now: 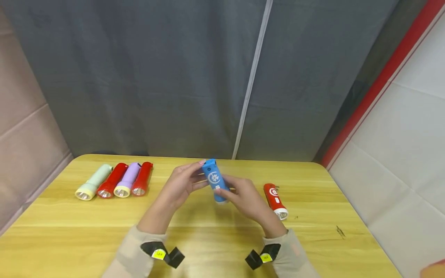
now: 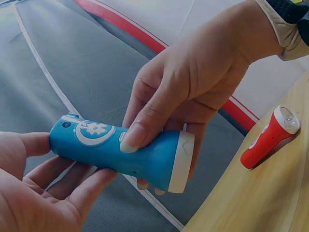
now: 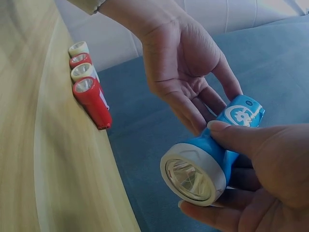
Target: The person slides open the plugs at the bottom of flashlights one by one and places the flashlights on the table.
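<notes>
A blue flashlight (image 1: 214, 178) with a white emblem is held up over the table between both hands. The right hand (image 1: 244, 195) grips it near its white-rimmed head, thumb on the side that bears the emblem and fingers around the back. At the tail end is the left hand (image 1: 181, 181), one fingertip against the end and the other fingers along the underside. In the right wrist view the clear lens (image 3: 189, 180) faces the camera, and the lamp looks unlit.
On the left of the wooden table (image 1: 194, 241) lie a pale green flashlight (image 1: 95, 180), a red one (image 1: 113, 180), a purple one (image 1: 128, 178) and another red one (image 1: 142, 178), side by side. A red flashlight (image 1: 273, 197) with a white rim lies beyond the right forearm. A grey curtain (image 1: 156, 85) hangs behind.
</notes>
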Demonstrator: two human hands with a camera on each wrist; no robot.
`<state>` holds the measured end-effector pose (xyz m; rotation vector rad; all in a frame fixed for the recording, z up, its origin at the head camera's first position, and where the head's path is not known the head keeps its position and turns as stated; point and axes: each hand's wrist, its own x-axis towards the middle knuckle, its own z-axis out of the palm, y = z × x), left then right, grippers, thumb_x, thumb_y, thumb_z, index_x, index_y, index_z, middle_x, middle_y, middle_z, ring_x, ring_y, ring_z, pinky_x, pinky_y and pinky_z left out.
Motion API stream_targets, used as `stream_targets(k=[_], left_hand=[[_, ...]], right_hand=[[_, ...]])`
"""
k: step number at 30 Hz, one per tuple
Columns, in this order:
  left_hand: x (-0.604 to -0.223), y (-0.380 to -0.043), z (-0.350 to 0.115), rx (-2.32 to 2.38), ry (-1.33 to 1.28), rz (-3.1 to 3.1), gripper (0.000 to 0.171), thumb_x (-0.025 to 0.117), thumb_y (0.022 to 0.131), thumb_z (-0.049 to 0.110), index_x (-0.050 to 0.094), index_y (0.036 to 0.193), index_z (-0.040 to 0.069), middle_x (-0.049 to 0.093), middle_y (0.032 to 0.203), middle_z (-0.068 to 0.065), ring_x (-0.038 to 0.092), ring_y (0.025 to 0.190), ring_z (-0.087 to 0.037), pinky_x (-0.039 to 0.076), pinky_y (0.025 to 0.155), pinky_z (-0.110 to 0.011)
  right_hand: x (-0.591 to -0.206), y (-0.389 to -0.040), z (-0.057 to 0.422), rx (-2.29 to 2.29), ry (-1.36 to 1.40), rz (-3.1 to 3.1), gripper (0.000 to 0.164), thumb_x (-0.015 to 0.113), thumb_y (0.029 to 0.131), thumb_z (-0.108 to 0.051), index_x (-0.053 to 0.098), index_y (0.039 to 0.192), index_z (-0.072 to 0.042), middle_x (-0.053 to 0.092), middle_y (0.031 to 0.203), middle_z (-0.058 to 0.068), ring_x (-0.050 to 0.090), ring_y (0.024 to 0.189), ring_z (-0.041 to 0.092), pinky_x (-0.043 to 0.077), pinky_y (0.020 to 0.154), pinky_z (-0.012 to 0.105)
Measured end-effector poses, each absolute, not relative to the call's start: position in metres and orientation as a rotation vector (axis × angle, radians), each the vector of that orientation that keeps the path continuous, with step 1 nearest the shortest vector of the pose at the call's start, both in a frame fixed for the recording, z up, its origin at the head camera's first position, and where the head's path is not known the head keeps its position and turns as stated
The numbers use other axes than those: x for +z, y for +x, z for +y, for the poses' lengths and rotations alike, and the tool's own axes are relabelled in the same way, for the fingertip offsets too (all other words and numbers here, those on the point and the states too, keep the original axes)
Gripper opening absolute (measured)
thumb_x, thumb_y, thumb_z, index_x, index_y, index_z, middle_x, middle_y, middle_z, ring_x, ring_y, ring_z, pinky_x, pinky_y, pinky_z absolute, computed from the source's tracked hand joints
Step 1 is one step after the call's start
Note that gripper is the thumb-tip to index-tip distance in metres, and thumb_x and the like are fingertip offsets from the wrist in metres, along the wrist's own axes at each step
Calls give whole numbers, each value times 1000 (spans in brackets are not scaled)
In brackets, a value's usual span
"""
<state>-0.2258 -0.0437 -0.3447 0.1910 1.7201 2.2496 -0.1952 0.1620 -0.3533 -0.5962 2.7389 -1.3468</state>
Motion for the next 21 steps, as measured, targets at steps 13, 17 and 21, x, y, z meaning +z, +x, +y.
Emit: stream_targets(k=[13, 17, 21], left_hand=[[-346, -225, -43, 2256, 169, 1650, 34, 54, 105, 27, 70, 125, 5, 72, 103, 4, 72, 101, -15, 61, 91, -32], [-346, -225, -43, 2252, 137, 1634, 32, 55, 105, 27, 71, 123, 7, 72, 105, 3, 72, 101, -16, 61, 90, -32], [-347, -225, -43, 2254, 126, 1622, 32, 54, 105, 26, 70, 125, 6, 71, 106, 2, 72, 103, -17, 60, 90, -31]], right_hand=[[-348, -191, 165, -1268, -663, 2742, 58, 67, 97, -29, 50, 148, -7, 70, 128, 11, 72, 109, 24, 60, 93, 43], [-348, -190, 165, -1254, -655, 2737, 57, 67, 98, -28, 50, 148, -7, 71, 128, 11, 72, 108, 25, 60, 94, 44], [-347, -189, 164, -1222, -656, 2752, 57, 66, 98, -25, 50, 149, -6, 71, 127, 12, 72, 107, 25, 60, 93, 44]])
